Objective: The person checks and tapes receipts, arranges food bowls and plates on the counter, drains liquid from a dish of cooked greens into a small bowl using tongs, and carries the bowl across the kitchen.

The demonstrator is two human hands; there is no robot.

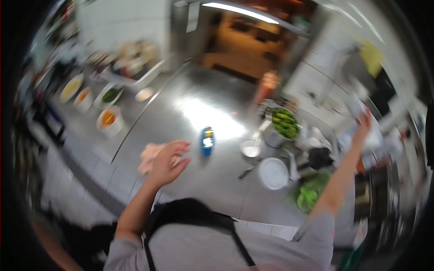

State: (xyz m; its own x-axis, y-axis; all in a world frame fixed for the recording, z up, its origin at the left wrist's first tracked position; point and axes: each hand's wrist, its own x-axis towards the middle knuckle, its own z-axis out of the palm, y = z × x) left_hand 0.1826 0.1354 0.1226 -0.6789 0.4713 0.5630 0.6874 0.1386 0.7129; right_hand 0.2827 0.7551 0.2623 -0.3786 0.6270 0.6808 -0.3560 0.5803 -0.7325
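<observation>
At the far left, a white tub (110,129) holding orange food stands near a dish of dark green food (110,95). To the right of the tub, a crumpled pink cloth (150,158) lies at the near side of the metal counter (221,189). The left hand (169,165) is positioned over the cloth's right side; its fingers are released and curved, with the thumb set apart. Contact with the cloth cannot be determined. A blue object (207,147) with a yellow upper part is located on the counter, just right of the left hand and apart from it. Further right are a small white bowl (250,154), a round white item (273,173), and green vegetables (285,122) in a round container (272,138). Leafy greens (309,196) lie at the near right. At the far right, the right hand (363,118) is extended beside a blurred pale item (355,105); whether its fingers grasp this cannot be determined.
</observation>
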